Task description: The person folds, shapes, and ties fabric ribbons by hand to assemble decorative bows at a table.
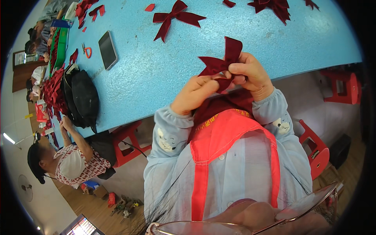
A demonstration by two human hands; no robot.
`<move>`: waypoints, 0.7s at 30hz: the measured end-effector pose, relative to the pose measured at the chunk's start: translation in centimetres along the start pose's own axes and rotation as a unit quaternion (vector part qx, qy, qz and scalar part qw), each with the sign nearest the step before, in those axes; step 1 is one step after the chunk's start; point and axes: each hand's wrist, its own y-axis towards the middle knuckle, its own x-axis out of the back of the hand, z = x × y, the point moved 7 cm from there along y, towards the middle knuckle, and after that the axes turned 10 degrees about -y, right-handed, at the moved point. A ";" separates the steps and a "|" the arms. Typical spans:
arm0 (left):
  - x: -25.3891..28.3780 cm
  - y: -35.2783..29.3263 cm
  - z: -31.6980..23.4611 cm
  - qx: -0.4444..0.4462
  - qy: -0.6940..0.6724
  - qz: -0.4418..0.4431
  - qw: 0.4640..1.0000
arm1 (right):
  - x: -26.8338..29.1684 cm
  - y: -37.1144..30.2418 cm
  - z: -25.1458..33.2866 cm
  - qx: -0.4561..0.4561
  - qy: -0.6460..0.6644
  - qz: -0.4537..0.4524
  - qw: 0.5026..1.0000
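Both of my hands hold a dark red velvet ribbon bow [215,65] just above the near edge of the blue table. My left hand [194,93] pinches the lower part of the bow between thumb and fingers. My right hand [250,74] grips it near the middle, its thumb pressed on the ribbon. One ribbon end points up and another points left. Farther off on the table lies a finished-looking velvet bow [174,17] with its tails spread. Below my hands, more dark red cloth [223,103] covers my lap by the red apron [231,131].
A phone [108,50], small orange-handled snips [87,51] and a black bag [80,96] lie on the table's left. Red ribbon pieces are heaped beyond the bag, near a green tray [60,47]. More bows [274,8] lie at the far right. A co-worker [72,158] sits at left; red stools [344,87] stand right.
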 end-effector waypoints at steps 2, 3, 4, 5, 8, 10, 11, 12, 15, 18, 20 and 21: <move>2.6 0.1 -2.0 -0.072 -0.045 -0.082 0.993 | 0.0 0.3 0.4 -0.004 -0.069 -0.026 0.997; 4.2 -0.1 -3.4 -0.142 -0.090 -0.163 0.972 | 0.0 0.5 0.7 -0.009 -0.147 -0.031 0.989; 4.3 0.1 -3.9 -0.144 -0.090 -0.164 0.972 | -0.3 0.6 1.1 -0.013 -0.225 -0.035 0.974; 3.9 0.4 -4.9 -0.129 0.038 -0.160 0.978 | -1.6 0.8 2.1 -0.030 -0.306 -0.040 0.951; 1.8 1.5 -5.7 -0.092 0.221 -0.124 0.963 | -2.1 1.6 3.5 0.124 -0.481 0.001 0.868; 2.4 1.3 -6.4 -0.185 0.047 -0.209 0.959 | -2.4 0.9 4.5 0.101 -0.418 -0.022 0.903; 2.6 1.3 -6.3 -0.217 -0.008 -0.214 0.952 | -0.9 0.7 4.6 0.121 -0.369 -0.072 0.919; 2.2 1.3 -6.0 -0.221 -0.008 -0.212 0.952 | 0.4 0.3 4.8 0.139 -0.318 -0.121 0.930; 1.4 1.6 -4.8 -0.221 -0.143 -0.201 0.943 | 1.2 0.0 5.1 0.190 -0.252 -0.157 0.936; 1.0 1.7 -4.1 -0.221 -0.165 -0.227 0.934 | 1.2 0.2 5.4 0.217 -0.187 -0.195 0.938; 1.2 1.9 -3.9 -0.223 -0.166 -0.221 0.935 | 1.0 0.3 5.4 0.212 -0.160 -0.205 0.942; 1.1 2.0 -3.9 -0.220 -0.166 -0.219 0.936 | 0.4 0.4 5.1 0.189 -0.167 -0.181 0.951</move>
